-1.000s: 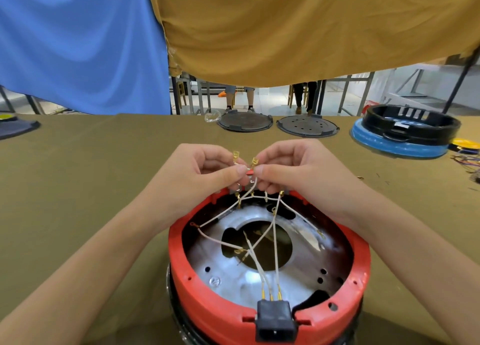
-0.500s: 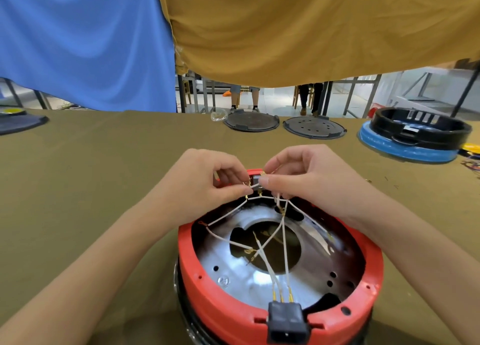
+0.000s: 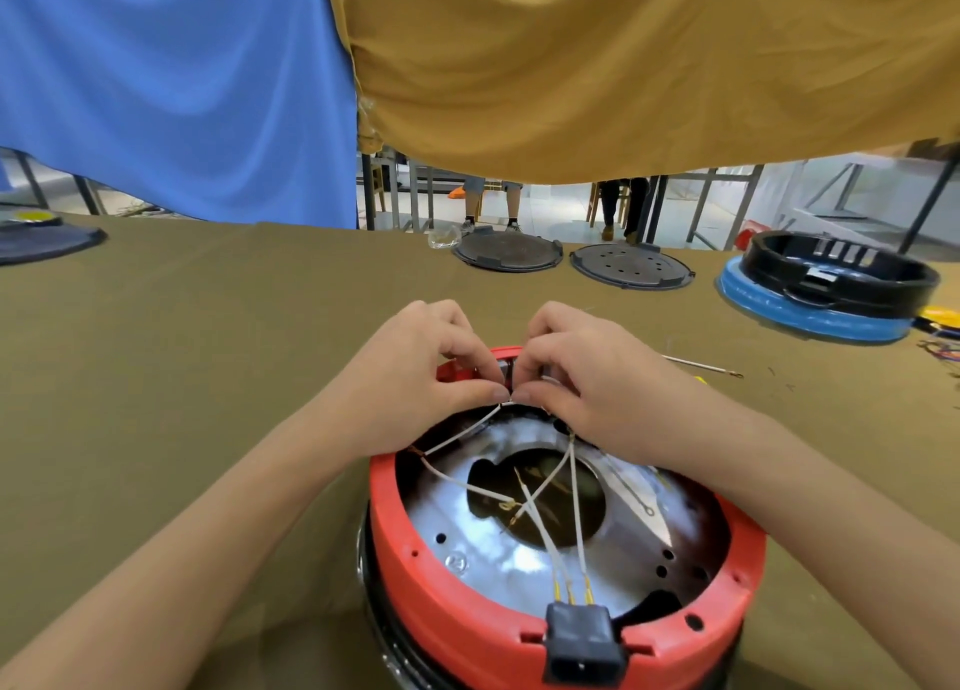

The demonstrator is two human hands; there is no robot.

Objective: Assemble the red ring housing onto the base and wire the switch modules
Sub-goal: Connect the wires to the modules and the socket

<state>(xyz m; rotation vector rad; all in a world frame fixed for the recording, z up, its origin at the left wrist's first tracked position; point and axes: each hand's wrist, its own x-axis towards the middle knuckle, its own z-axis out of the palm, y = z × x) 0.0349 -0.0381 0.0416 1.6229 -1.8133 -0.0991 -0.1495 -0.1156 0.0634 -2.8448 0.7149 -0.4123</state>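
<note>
The red ring housing (image 3: 457,601) sits on a dark base in front of me, with a shiny metal plate (image 3: 498,549) inside. A black socket module (image 3: 582,642) is set in its near rim, and three white wires (image 3: 561,544) run up from it. My left hand (image 3: 410,377) and my right hand (image 3: 587,372) meet thumb to thumb at the far rim, each pinching white wire ends there. The part under my fingers is mostly hidden. A loose wire with a ring terminal (image 3: 648,510) lies on the plate.
On the olive cloth at the back lie two dark round lids (image 3: 506,252) (image 3: 631,266). A black ring on a blue base (image 3: 826,284) stands at the far right. A thin wire piece (image 3: 701,367) lies right of my right hand. People's legs show beyond the table.
Both hands have gone down from above the housing to its far rim, taking the wire ends with them. The gold terminals that stood up between the fingers are hidden now.
</note>
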